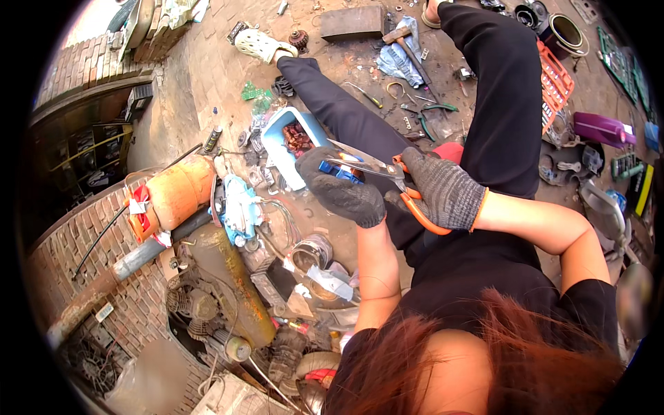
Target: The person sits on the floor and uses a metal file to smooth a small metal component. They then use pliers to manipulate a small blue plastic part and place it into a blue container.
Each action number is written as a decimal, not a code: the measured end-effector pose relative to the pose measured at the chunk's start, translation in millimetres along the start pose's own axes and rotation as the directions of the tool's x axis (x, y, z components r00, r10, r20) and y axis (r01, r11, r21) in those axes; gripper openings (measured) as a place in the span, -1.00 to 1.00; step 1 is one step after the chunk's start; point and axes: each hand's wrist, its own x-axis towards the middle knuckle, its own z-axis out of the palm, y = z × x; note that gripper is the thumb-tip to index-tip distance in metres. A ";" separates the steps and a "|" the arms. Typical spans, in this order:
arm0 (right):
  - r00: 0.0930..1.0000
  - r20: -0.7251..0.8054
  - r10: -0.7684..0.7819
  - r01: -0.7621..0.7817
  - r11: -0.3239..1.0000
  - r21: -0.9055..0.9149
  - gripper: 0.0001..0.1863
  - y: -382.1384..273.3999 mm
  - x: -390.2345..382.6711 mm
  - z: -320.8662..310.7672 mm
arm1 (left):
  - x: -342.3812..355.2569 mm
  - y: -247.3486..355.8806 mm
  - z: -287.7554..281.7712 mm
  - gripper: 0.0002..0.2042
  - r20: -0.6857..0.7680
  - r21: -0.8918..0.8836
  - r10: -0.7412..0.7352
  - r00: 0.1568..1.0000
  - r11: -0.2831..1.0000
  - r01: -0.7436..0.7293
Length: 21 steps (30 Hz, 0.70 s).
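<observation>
My left hand [342, 190], in a dark grey glove, is closed around a small blue part [340, 171] whose kind I cannot make out. In my right hand [443, 190], also gloved, are orange-handled scissors [419, 213]. Their two long metal blades are spread apart and reach toward the blue part; whether they touch it I cannot tell. Just beyond my left hand stands a light blue plastic bin [279, 160] with copper-coloured pieces [297, 138] in it. My fingertips on the left are mostly hidden.
Between my legs lie a hammer [409, 54] on a blue cloth [402, 69], green-handled pliers [432, 111] and a metal block [353, 23]. An orange cylinder [181, 190] and machine parts crowd the left. At right are an orange socket tray [553, 79] and a purple container [602, 129].
</observation>
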 end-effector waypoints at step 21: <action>0.951 0.001 -0.309 0.261 0.807 0.530 -0.76 28.2 -15.5 30.4 | 16.5 16.8 4.5 -0.54 0.035 -0.111 -0.242 0.970 0.963 0.245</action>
